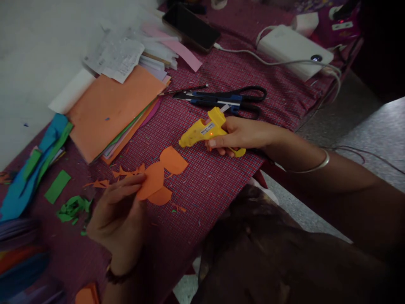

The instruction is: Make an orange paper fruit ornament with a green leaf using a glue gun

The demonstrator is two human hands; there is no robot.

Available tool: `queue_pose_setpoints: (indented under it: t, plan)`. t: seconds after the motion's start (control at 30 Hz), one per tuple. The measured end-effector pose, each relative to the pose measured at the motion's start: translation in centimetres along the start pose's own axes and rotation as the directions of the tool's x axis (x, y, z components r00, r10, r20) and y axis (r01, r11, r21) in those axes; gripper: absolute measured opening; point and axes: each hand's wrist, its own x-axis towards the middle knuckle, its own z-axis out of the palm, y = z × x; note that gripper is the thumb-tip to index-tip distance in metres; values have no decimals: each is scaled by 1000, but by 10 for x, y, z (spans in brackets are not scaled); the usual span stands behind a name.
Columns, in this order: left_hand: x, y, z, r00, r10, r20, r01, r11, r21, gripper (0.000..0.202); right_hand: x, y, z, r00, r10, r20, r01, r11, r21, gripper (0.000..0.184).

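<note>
Red checked cloth [221,185] covers the table and it is crowded: a stack of coloured paper [110,109] at upper left, black-handled scissors [228,99] lying across the middle, a dark phone [191,26] and a white power bank [292,46] with its cable at the far edge. Green scraps [72,207] are scattered near the lower left.

Right hand [243,135] first. I have it closed round the handle of the yellow glue gun [202,131], fingers wrapped underneath and thumb on top, a firm full grip. A small red light shows on the gun's side. A silver bangle [313,166] sits on that wrist. The gun rests low, at or just over the cloth; I cannot tell whether it touches.

Left hand [117,211] now. Thumb and fingers pinch the left edge of the orange cut-out [158,177], a lobed paper shape, while the rest of it lies flat on the cloth. It is a light pinch, closed on the paper only.

Here is the relation that matters. The gun's long axis runs from the right hand out to the left and slightly down, nozzle leading. The cut-out lies just beyond and below that nozzle, its upper rounded lobe the nearest part, close but not touching. The cut-out's own length runs from my left fingers up and to the right, toward the gun. So the nozzle and the paper face each other across a narrow strip of bare cloth, with the right hand carrying the tool and the left hand steadying the sheet.
</note>
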Motion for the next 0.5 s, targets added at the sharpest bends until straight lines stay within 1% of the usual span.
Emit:
queue_pose_setpoints:
  t: [0.07,0.13,0.2,0.27,0.33,0.5]
  plan:
    - [0,-8,2,993,121,-15,-120,992,33,14,0,1,-1,1000,-14,1,14,1000,-10,28]
    - [1,-17,5,961,274,43,-278,955,107,23,-1,2,-2,1000,-25,8,26,1000,-18,29]
    - [1,-25,8,923,372,94,-384,906,178,30,-1,4,-2,999,-34,16,34,999,-21,30]
    - [1,-30,10,911,400,104,-413,884,219,34,-1,5,-2,999,-36,21,36,999,-23,31]
    - [2,-33,11,911,400,98,-412,882,230,35,-1,4,-2,999,-22,24,22,999,-26,30]
    - [10,-28,6,917,378,124,-397,891,220,37,-1,0,-2,999,26,31,-25,999,-28,28]
